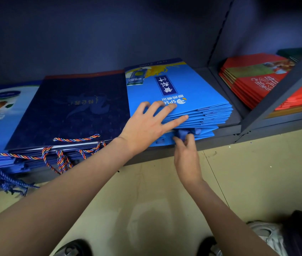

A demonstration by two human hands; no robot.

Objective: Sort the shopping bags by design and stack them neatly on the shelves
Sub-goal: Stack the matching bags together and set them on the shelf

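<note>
Blue bag stack [189,93], one of four stacks, under flat left hand [146,126]; right hand [186,146] pinches its handle [183,134].

Dark metal shelf [226,124] running from nine o'clock to three o'clock, bearing three stacks of flat bags side by side: pale blue bags [2,108] at nine o'clock, navy bags [72,109] beside them, bright blue bags [192,89] toward one o'clock. Red bags [253,80] lie on the neighbouring bay at two o'clock.
</note>
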